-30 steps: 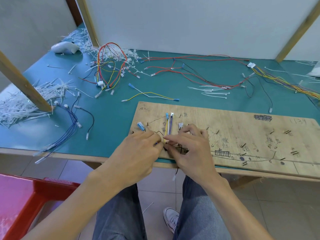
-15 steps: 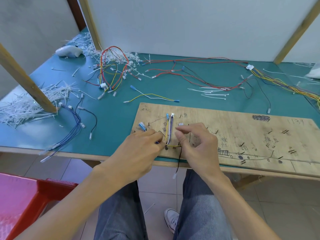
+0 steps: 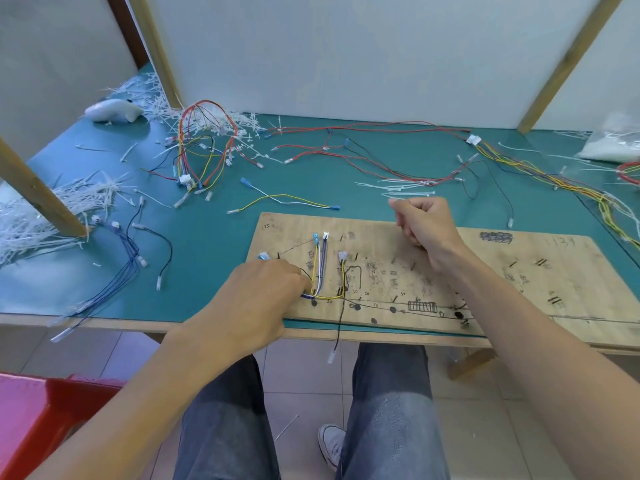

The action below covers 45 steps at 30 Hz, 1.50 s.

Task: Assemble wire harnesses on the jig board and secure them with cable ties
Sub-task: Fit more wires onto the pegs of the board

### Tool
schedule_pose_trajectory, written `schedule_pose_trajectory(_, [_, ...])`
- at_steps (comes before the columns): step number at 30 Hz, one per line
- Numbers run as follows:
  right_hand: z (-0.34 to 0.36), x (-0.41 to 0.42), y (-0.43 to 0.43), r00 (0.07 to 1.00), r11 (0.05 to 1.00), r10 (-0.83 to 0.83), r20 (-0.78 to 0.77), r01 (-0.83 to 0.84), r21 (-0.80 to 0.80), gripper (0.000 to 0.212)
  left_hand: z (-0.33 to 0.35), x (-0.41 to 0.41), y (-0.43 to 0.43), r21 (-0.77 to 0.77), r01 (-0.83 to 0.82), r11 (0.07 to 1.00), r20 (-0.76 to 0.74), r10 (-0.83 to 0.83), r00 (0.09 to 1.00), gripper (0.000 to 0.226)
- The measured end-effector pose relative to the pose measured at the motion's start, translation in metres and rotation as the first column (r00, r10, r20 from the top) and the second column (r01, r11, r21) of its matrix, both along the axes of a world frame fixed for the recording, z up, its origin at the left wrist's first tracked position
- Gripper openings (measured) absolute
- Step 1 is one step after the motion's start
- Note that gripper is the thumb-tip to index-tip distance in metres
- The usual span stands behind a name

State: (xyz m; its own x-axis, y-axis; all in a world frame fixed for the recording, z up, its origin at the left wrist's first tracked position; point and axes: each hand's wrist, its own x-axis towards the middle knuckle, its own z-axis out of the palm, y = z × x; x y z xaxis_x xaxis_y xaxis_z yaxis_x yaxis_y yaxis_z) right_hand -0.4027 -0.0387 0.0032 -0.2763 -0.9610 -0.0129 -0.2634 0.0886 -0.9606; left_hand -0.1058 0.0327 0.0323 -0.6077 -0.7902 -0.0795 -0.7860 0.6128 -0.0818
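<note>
The teal worktop (image 3: 207, 244) carries the jig board (image 3: 571, 268) at its near edge. The left hand (image 3: 258, 303) covers the bend of the routed wires (image 3: 323, 268); whether it pinches or presses, I cannot tell. The right hand (image 3: 427, 225) hovers curled, seemingly empty, near loose cable ties (image 3: 405, 188). If the left hand's pressure slackens, the wires may spring off the pegs. The black wire (image 3: 338, 327) dangling over the edge could snag. The board's right half offers free room.

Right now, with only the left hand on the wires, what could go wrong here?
No tie shows on the wire bundle; only the left hand holds its bend, so wires may slip off the jig board pegs.
The black wire dangles over the table edge and could snag on a leg.
The right hand hovers near loose cable ties lying among red wires and may drag those.
</note>
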Motion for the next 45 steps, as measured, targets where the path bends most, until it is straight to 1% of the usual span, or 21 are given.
schedule_pose_trajectory(2, [-0.005, 0.001, -0.003, 0.999, 0.999, -0.033, -0.019, 0.032, -0.038, 0.051, 0.000, 0.000, -0.001, 0.009, -0.004, 1.000, -0.002, 0.004, 1.000, 0.044])
schedule_pose_trajectory(5, [-0.010, 0.004, -0.005, 0.992, 0.993, -0.079, -0.103, 0.069, -0.091, 0.056, 0.000, 0.000, -0.002, 0.036, 0.000, 0.999, -0.029, 0.002, 1.000, 0.047])
schedule_pose_trajectory(8, [-0.011, 0.011, -0.012, 0.978, 0.988, -0.137, -0.159, 0.124, -0.087, 0.056, 0.005, 0.001, -0.005, 0.060, 0.002, 0.998, -0.053, 0.002, 0.999, 0.046])
schedule_pose_trajectory(13, [-0.011, 0.015, -0.016, 0.958, 0.956, -0.265, -0.107, 0.246, -0.162, 0.051, 0.011, -0.002, -0.006, 0.084, 0.003, 0.996, -0.056, 0.002, 0.998, 0.044])
schedule_pose_trajectory(16, [-0.013, 0.014, -0.014, 0.954, 0.950, -0.280, -0.109, 0.258, -0.176, 0.052, 0.017, 0.001, -0.009, 0.160, -0.008, 0.987, -0.085, 0.022, 0.996, 0.045])
schedule_pose_trajectory(20, [-0.015, 0.012, -0.018, 0.947, 0.941, -0.305, -0.097, 0.283, -0.188, 0.052, 0.038, 0.007, -0.033, 0.344, -0.044, 0.938, -0.187, 0.114, 0.976, 0.053])
schedule_pose_trajectory(22, [-0.016, 0.012, -0.021, 0.949, 0.943, -0.296, -0.110, 0.273, -0.189, 0.052, 0.051, 0.001, -0.060, 0.368, -0.032, 0.929, -0.298, 0.151, 0.942, 0.050])
schedule_pose_trajectory(23, [-0.016, 0.011, -0.022, 0.949, 0.945, -0.291, -0.118, 0.266, -0.189, 0.051, 0.057, -0.005, -0.077, 0.358, -0.010, 0.934, -0.376, 0.154, 0.914, 0.046])
schedule_pose_trajectory(25, [-0.018, 0.010, -0.023, 0.950, 0.946, -0.289, -0.118, 0.264, -0.188, 0.048, 0.063, -0.020, -0.120, 0.284, -0.005, 0.959, -0.498, 0.152, 0.854, 0.036])
schedule_pose_trajectory(27, [-0.020, 0.009, -0.025, 0.949, 0.945, -0.292, -0.115, 0.268, -0.186, 0.047, 0.059, -0.038, -0.174, 0.188, -0.082, 0.979, -0.570, 0.177, 0.802, 0.030])
schedule_pose_trajectory(29, [-0.022, 0.007, -0.027, 0.949, 0.945, -0.294, -0.116, 0.269, -0.188, 0.047, 0.049, -0.056, -0.233, 0.132, -0.181, 0.975, -0.611, 0.223, 0.760, 0.027])
schedule_pose_trajectory(32, [-0.024, 0.006, -0.029, 0.949, 0.945, -0.290, -0.126, 0.264, -0.191, 0.047, 0.031, -0.079, -0.309, 0.143, -0.301, 0.943, -0.602, 0.324, 0.730, 0.023])
schedule_pose_trajectory(35, [-0.027, 0.004, -0.030, 0.951, 0.950, -0.270, -0.151, 0.238, -0.202, 0.048, 0.010, -0.090, -0.365, 0.171, -0.378, 0.910, -0.565, 0.405, 0.719, 0.021])
schedule_pose_trajectory(38, [-0.029, 0.003, -0.031, 0.949, 0.949, -0.269, -0.162, 0.233, -0.213, 0.050, -0.009, -0.101, -0.400, 0.146, -0.405, 0.903, -0.485, 0.422, 0.766, 0.019])
schedule_pose_trajectory(42, [-0.031, 0.002, -0.033, 0.947, 0.947, -0.277, -0.161, 0.241, -0.211, 0.055, -0.020, -0.115, -0.424, 0.028, -0.438, 0.898, -0.406, 0.411, 0.816, 0.014])
schedule_pose_trajectory(45, [-0.032, 0.002, -0.033, 0.942, 0.944, -0.284, -0.180, 0.242, -0.223, 0.055, -0.025, -0.118, -0.435, -0.038, -0.400, 0.916, -0.342, 0.365, 0.866, 0.013])
